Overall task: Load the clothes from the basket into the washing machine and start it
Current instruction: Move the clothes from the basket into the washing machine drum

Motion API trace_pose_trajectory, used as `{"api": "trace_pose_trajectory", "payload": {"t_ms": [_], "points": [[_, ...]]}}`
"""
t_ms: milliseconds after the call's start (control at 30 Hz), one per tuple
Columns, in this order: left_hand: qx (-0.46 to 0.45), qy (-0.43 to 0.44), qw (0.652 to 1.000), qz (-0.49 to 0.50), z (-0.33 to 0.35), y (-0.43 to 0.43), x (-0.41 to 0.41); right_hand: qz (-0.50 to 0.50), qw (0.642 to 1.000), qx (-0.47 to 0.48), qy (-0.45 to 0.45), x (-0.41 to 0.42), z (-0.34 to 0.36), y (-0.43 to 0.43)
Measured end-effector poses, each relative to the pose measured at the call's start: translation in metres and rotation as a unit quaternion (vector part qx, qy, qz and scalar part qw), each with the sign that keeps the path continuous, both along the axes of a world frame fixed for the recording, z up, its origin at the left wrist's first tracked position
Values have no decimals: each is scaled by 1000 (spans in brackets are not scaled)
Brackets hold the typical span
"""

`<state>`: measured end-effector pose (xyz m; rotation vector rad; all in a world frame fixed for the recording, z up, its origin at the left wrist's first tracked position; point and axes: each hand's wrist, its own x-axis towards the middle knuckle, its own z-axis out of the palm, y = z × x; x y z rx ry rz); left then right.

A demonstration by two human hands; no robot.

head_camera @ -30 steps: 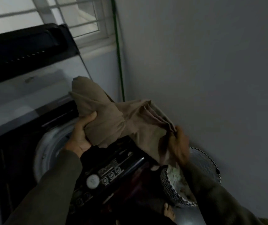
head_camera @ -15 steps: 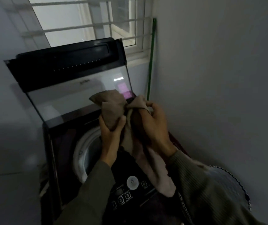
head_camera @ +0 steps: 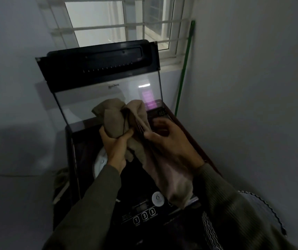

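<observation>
Grey walls (head_camera: 252, 87) and a barred window (head_camera: 108, 18) back the open washing machine (head_camera: 70, 150), over which left grip (head_camera: 114, 147) and right grip (head_camera: 169, 141) both clutch a brown garment (head_camera: 164, 175), its length slanting from the lid (head_camera: 99, 65) down toward the buttons (head_camera: 144, 216).

head view | faces forward-down | close over washing machine (head_camera: 137, 210)

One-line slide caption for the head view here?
The left hand and right hand hold a bunched brown garment over the open washing machine, its glass lid raised.
</observation>
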<state>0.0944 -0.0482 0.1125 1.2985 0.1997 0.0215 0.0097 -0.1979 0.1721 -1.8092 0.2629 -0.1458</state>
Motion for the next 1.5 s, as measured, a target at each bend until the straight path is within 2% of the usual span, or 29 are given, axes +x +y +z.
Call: {"api": "trace_pose_trajectory", "payload": {"t_ms": [67,133,200,267,367,433,500,600,667,733,867,1000,1067,1100,1200,1267,1333,1433,1500], "points": [[-57,26,997,36,-7,4,8,1,973,-204,103,-10,-29,-11],[-119,52,990,59,-14,10,15,13,920,-340,195,-18,-57,-16],[-166,87,980,64,-20,17,16,0,879,-420,227,-22,-77,-14],[-195,109,974,44,-25,23,14,-23,876,-421,234,-20,-84,-7],[-217,120,968,-37,-36,32,8,-67,929,-296,211,-2,-87,5],[-210,118,966,-98,-40,37,1,-97,968,-167,161,10,-83,15],[-195,119,965,-132,-38,42,-8,-117,985,-39,119,22,-79,27],[-210,136,957,-146,-31,49,-15,-211,959,160,98,42,-79,34],[-231,158,948,-148,-24,52,-19,-209,935,277,74,45,-70,37],[-249,177,941,-146,-22,54,-21,-143,920,361,48,45,-62,42],[-283,197,929,-133,-25,53,-19,-2,899,438,15,33,-50,39],[-249,203,934,-156,-32,51,-16,106,862,493,43,24,-65,8],[-208,188,944,-174,-37,48,-18,100,873,472,70,31,-72,-6],[-181,181,950,-180,-44,46,-18,86,891,436,91,36,-74,-12],[-108,192,959,-177,-59,38,-21,96,958,247,113,52,-82,-25],[-2,179,966,-188,-69,34,-21,114,981,119,98,62,-89,-35],[105,151,963,-195,-75,30,-20,149,985,21,89,69,-97,-44],[152,163,956,-191,-91,20,-22,155,981,-63,99,73,-115,-51],[179,192,955,-138,-108,12,-19,127,978,-78,148,72,-130,-54]]}}
